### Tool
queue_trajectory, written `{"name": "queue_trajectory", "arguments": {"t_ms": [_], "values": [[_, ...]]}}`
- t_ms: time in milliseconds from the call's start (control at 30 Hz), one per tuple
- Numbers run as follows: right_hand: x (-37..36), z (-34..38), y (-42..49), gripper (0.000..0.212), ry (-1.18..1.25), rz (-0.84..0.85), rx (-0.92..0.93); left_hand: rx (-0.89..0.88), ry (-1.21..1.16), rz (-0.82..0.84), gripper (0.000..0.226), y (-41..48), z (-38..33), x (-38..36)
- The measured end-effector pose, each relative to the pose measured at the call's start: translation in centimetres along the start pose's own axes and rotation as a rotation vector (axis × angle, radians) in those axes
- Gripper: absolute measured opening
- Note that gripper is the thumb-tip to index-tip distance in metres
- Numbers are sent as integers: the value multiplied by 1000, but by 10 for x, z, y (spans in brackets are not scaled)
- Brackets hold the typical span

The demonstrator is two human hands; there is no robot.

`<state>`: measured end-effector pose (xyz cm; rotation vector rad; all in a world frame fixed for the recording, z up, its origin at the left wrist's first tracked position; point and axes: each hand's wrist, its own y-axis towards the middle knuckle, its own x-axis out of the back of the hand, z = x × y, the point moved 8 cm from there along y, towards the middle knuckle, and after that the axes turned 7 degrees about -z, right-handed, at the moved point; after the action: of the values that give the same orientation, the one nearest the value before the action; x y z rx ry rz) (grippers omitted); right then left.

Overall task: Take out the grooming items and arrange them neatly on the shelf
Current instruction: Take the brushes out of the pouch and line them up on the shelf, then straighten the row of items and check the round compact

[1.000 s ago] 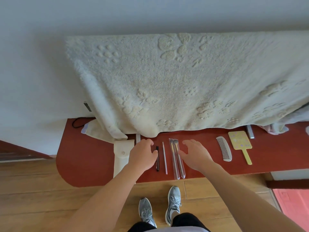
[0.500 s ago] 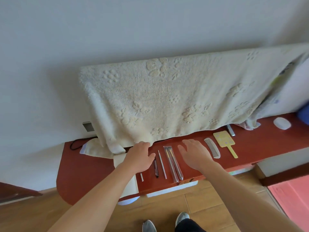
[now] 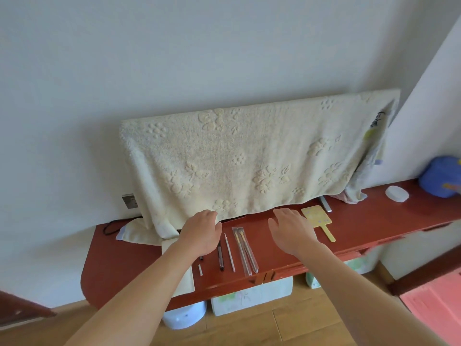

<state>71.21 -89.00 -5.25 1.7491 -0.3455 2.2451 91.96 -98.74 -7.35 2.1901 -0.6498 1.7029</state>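
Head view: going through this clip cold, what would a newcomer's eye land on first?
The big cream towel draped against the wall dominates, hanging down to the red shelf. Below it, the left hand and right hand spread palm-down over the shelf, a clear brush sleeve and slim tools lying between them. A yellow hand mirror lies just right of the right hand.

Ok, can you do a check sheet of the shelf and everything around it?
Surface: red shelf against the wall.
Job's things: cream pouch, black pen-like tool, thin white stick, clear sleeve of brushes, yellow hand mirror, side by side.
Clutter: cream towel draped behind; white oval thing, blue bundle far right.
Grips: left hand, right hand open, holding nothing.
Cables: black cable at shelf's left end.
Surroundings: white wall, wall socket, boxes underneath, wood floor.
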Motion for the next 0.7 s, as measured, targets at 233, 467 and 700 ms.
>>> {"name": "queue_trajectory", "arguments": {"t_ms": [233,467,700], "values": [[23,-42,-42,39,18,-76,-15,-44,73,-64,34,-28,-52,-2],[42,-92,-85,40,26,-126,-73,-104,66,-110,42,-42,-108,-8],[54,-132,-111,41,26,-162,-183,-171,59,-113,44,-50,-155,-17]]}}
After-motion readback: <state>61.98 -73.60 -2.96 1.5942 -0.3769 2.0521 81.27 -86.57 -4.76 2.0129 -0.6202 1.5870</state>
